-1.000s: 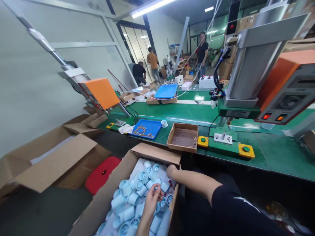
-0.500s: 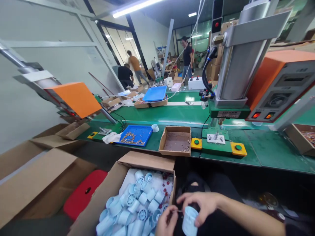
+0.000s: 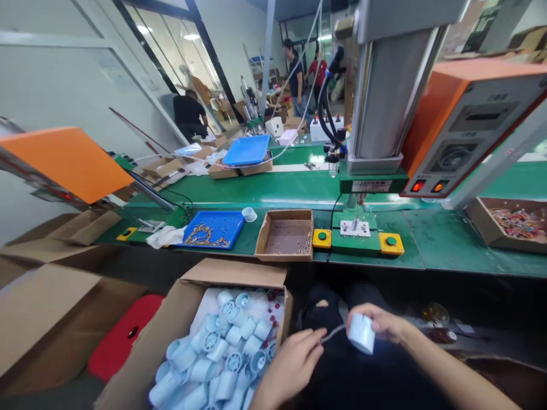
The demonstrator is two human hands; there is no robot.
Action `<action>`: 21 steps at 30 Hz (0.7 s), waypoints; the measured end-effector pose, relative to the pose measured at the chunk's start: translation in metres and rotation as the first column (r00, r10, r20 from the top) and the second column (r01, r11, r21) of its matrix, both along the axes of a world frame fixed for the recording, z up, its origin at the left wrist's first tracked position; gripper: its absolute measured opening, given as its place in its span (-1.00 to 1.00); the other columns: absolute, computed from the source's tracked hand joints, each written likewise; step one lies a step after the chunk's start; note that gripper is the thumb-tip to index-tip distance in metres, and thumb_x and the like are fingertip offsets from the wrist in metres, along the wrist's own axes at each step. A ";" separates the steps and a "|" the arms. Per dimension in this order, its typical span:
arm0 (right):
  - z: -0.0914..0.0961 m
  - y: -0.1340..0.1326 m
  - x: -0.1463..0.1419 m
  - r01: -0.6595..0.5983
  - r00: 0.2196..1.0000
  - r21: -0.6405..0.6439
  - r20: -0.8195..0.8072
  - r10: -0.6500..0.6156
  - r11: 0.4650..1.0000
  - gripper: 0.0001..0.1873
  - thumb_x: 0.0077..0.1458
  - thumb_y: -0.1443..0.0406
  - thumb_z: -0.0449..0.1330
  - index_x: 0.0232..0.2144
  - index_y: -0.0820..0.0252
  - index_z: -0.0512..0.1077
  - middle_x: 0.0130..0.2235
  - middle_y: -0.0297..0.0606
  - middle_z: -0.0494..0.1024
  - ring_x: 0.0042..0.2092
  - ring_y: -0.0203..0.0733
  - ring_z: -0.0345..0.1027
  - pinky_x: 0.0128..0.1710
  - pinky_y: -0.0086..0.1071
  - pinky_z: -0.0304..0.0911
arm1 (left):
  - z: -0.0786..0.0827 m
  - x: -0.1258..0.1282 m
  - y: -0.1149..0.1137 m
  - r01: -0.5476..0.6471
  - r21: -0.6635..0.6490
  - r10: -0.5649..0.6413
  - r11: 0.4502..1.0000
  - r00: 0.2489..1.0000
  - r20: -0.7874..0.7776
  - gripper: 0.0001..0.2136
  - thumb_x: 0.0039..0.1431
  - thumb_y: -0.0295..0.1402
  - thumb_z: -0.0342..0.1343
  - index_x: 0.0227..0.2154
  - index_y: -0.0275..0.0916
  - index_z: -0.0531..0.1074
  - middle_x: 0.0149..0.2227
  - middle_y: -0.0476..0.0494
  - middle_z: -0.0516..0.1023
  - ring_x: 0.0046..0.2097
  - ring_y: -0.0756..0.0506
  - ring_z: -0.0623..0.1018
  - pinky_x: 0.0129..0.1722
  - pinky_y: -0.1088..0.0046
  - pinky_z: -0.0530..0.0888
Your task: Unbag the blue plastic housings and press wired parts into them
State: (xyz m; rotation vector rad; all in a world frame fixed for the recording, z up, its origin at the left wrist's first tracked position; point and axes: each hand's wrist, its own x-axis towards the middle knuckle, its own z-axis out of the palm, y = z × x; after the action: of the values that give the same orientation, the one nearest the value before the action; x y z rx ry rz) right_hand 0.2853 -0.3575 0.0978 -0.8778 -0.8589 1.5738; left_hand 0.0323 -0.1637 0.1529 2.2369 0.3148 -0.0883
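Pale blue marks the one cup (image 3: 361,335) the right hand (image 3: 379,322) grips; the left hand (image 3: 297,359) pinches one thin strip (image 3: 333,333).

A thin strand (image 3: 333,333) crosses the gap between the left hand (image 3: 294,363) and the cup (image 3: 361,335). The carton (image 3: 235,273) is open on top, but its right wall blocks the side. Farther off, the big press (image 3: 380,102) blocks the middle; a hand could pass over the near table (image 3: 440,242) on its right, before the wire box (image 3: 479,223)

No text is legible — the label (image 3: 371,186) on the press (image 3: 382,99) and marks (image 3: 497,97) on the control box (image 3: 468,134) are too blurred.
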 end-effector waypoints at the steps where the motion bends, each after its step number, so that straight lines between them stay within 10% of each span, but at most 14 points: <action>1: 0.002 0.000 -0.001 0.046 0.997 0.012 -0.064 -0.045 0.999 -0.35 0.17 -0.08 0.41 0.06 0.31 0.51 -0.01 -0.07 0.62 -0.06 -0.12 0.56 -0.01 -0.22 0.49 | 0.008 0.005 0.003 -0.012 0.017 0.011 1.000 0.998 0.068 -0.63 0.46 -0.27 0.03 0.20 -0.02 0.59 0.10 -0.17 0.69 0.11 -0.21 0.67 0.18 0.31 0.59; 4: 0.012 0.006 -0.008 0.233 0.949 0.032 -0.227 -0.219 0.972 -0.21 -0.15 -0.06 0.57 -0.01 0.30 0.50 -0.08 -0.09 0.65 -0.14 -0.15 0.58 -0.13 -0.36 0.45 | 0.029 0.020 0.010 -0.075 0.091 0.044 0.993 0.950 0.308 -0.69 0.46 -0.29 0.08 0.13 -0.13 0.63 0.03 -0.22 0.72 0.01 -0.19 0.72 0.10 0.29 0.64; 10: 0.026 0.020 -0.016 0.517 0.854 0.094 -0.124 -0.506 0.851 -0.11 -0.14 0.13 0.59 0.17 0.04 0.27 0.10 -0.16 0.54 0.05 -0.03 0.59 0.10 -0.12 0.49 | 0.051 0.033 0.002 -0.227 0.134 0.105 0.965 0.797 0.595 -0.78 0.41 -0.36 0.23 0.06 -0.19 0.62 -0.22 -0.13 0.73 -0.27 -0.06 0.69 -0.18 0.46 0.66; 21: 0.034 0.013 -0.037 0.575 0.541 0.540 0.312 -0.781 0.615 -0.37 0.14 0.30 0.44 0.16 0.01 0.25 0.16 -0.08 0.53 0.24 -0.02 0.47 0.24 -0.01 0.44 | 0.047 0.045 -0.027 -0.226 0.453 -0.179 0.862 0.702 0.690 -0.63 0.31 -0.53 0.31 0.15 -0.29 0.50 -0.25 -0.19 0.69 -0.25 -0.11 0.68 -0.22 0.37 0.60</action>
State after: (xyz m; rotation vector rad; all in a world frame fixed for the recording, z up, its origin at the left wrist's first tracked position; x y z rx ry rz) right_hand 0.2485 -0.3442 0.1313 -1.1929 -0.9722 0.4117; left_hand 0.0775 -0.1908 0.1996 2.5700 -0.0896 0.9907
